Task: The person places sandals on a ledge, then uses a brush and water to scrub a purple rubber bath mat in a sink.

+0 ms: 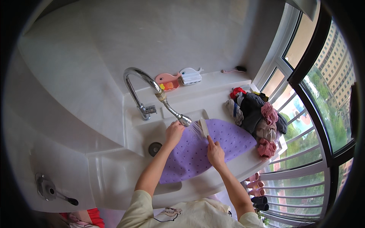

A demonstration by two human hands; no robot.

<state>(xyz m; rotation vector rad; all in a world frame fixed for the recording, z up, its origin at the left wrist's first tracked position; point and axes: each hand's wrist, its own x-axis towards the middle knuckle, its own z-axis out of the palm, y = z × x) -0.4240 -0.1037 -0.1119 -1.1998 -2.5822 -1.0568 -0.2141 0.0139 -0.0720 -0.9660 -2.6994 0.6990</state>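
Observation:
A purple perforated rubber mat [188,155] lies across the white sink [114,171] and its ledge. My left hand [174,133] is at the spray head [185,120] of the chrome faucet [137,72], near the mat's upper edge; its fingertips are partly hidden behind the nozzle. Water sprays from the head onto the mat. My right hand [216,154] grips a light-coloured scrubbing brush [204,128] by its lower end, index finger laid along it, with the brush on the mat beside the spray.
A pile of wrung clothes [253,114] sits on the counter at right. Behind the sink stand a pink whale-shaped soap holder [168,79], a white one [190,76] and a small black-headed brush [241,69]. The drain [154,148] shows left of the mat. Railings and windows line the right.

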